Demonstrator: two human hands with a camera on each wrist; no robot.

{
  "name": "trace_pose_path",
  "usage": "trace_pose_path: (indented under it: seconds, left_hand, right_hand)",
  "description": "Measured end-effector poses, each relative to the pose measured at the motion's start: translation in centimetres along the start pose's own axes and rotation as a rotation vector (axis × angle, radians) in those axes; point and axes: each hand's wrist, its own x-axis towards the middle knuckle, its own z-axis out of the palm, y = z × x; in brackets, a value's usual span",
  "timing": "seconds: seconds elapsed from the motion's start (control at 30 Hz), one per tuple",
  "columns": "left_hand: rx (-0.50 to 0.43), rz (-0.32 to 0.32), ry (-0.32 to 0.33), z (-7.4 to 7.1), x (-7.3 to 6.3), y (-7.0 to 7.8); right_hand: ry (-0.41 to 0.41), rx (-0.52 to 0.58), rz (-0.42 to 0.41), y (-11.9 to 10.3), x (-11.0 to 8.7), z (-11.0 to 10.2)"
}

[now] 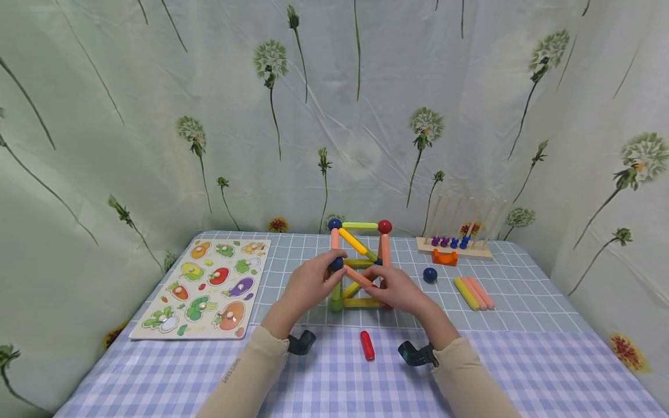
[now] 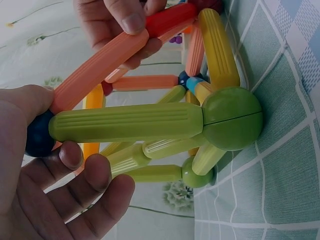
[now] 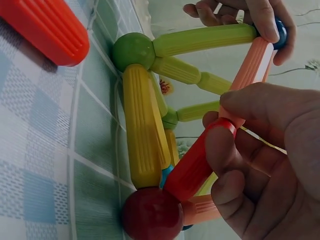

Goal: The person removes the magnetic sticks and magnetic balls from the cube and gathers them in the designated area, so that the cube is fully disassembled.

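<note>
Both hands are at a frame built of coloured rods and balls standing on the table. My left hand [image 1: 308,280] grips a dark blue ball [image 2: 40,134] at the upper end of a light green rod [image 2: 130,122]; a green ball [image 2: 232,118] is at that rod's foot. From the blue ball a pink rod [image 1: 358,277] slants down to the right. My right hand [image 1: 401,288] pinches where this pink rod meets a red rod [image 3: 192,167]. The red rod's lower end is at a dark red ball [image 3: 152,214]. Behind, another blue ball [image 1: 335,224] and a red ball [image 1: 384,226] top the frame.
A loose red rod [image 1: 367,345] lies in front of the frame. On the left is a vegetable puzzle board [image 1: 198,332]. To the right are a loose blue ball [image 1: 430,275], yellow and pink rods [image 1: 478,293], an orange piece [image 1: 445,257] and a wooden peg rack [image 1: 479,253].
</note>
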Motion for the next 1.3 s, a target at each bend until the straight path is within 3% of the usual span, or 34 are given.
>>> trace_pose_path:
  seconds: [0.17, 0.33, 0.7, 0.83, 1.0, 1.3]
  left_hand:
    - [0.007, 0.01, -0.002, 0.1, 0.0, 0.0]
    - [0.006, 0.008, 0.0, 0.1, 0.0, 0.0]
    - [0.006, -0.007, -0.004, 0.1, 0.1, 0.0]
    - [0.009, -0.013, -0.009, 0.1, 0.1, 0.1]
    - [0.027, -0.015, -0.004, 0.2, 0.0, 0.1]
    - [0.025, -0.007, 0.014, 0.2, -0.1, 0.1]
  right_hand:
    - [-0.012, 0.071, 0.042, 0.2, -0.1, -0.4]
    - [0.004, 0.042, 0.021, 0.3, -0.4, -0.9]
    - [0.081, 0.131, -0.125, -0.7, -1.4, -3.4]
    - [0.079, 0.089, -0.173, -1.6, -1.8, -3.9]
    - [0.043, 0.015, -0.198, -2.4, -2.3, -3.9]
    - [-0.087, -0.021, -0.154, -2.4, -2.4, -3.4]
